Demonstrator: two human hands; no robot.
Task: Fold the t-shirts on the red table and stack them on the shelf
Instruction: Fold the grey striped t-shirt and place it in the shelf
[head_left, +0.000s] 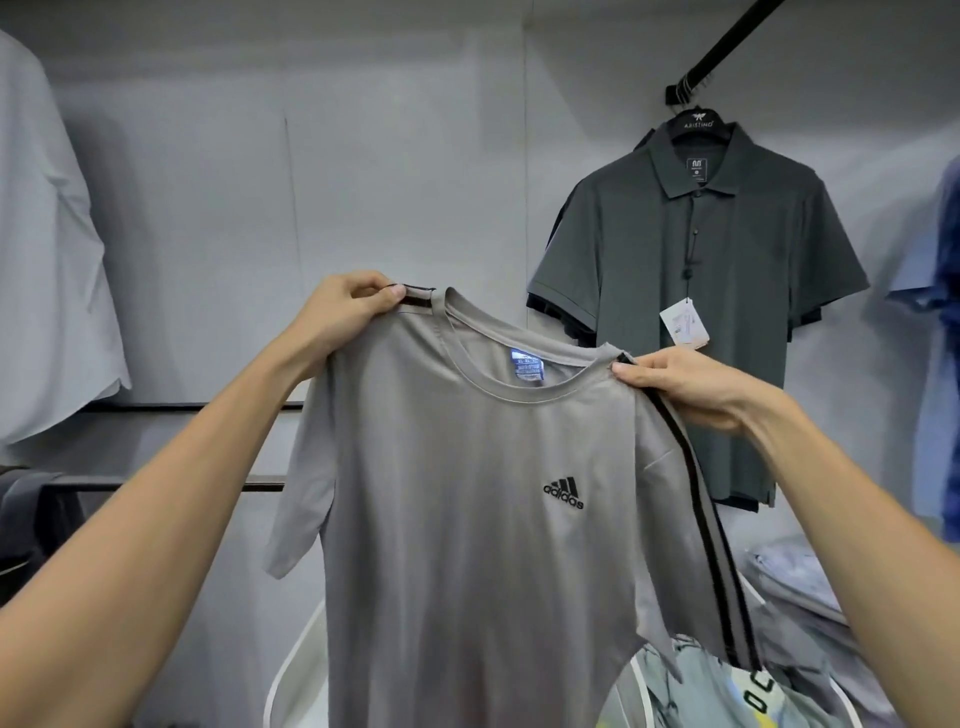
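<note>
While two hands, left hand, right hand, pinch one grey t-shirt

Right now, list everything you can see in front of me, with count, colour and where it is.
T-shirt: one, grey with black shoulder stripes and a black chest logo, held up at centre.
Polo shirt: one in front, dark grey-green, on a hanger at upper right, white price tag dangling; darker garments behind it.
Rail: one, black, top right.
Shirt: one, white, hanging far left.
Shirt: one, blue, far right edge.
Clothes pile: count unclear, pale blue patterned, bottom right.
Left hand: pinches one shoulder of the T-shirt.
Right hand: pinches the other shoulder.
</note>
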